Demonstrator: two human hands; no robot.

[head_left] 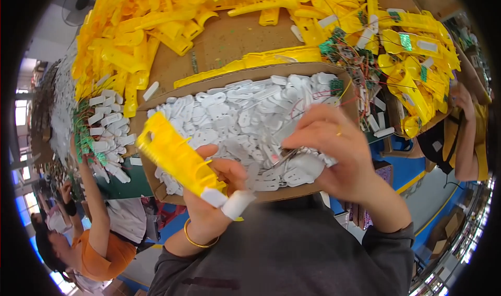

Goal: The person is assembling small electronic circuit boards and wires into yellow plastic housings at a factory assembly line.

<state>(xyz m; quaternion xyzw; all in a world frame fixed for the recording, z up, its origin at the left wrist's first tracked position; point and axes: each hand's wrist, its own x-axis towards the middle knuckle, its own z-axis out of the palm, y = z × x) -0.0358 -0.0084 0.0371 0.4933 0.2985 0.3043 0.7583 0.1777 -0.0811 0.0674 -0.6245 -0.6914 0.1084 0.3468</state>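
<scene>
My left hand [222, 178] is closed around a long yellow plastic shell [169, 147], held tilted over the near left part of a cardboard box. At the shell's lower end sits a white block [214, 197], and a second white piece [238, 204], smeared by motion, is beside it. My right hand [334, 150] is over the right side of the box, fingers bent and drawn together. By its fingertips shows a thin metal tool [286, 158]; its exact kind is blurred. Small flat white plastic parts [224, 108] fill the box [261, 194] beneath both hands.
Yellow shells [172, 9] lie heaped at the far side. Green circuit boards [336, 43] with tangled wires are at the far right, beside more fitted yellow shells [412, 56]. White blocks [109, 118] are piled left. Co-workers [99, 244] are at both sides.
</scene>
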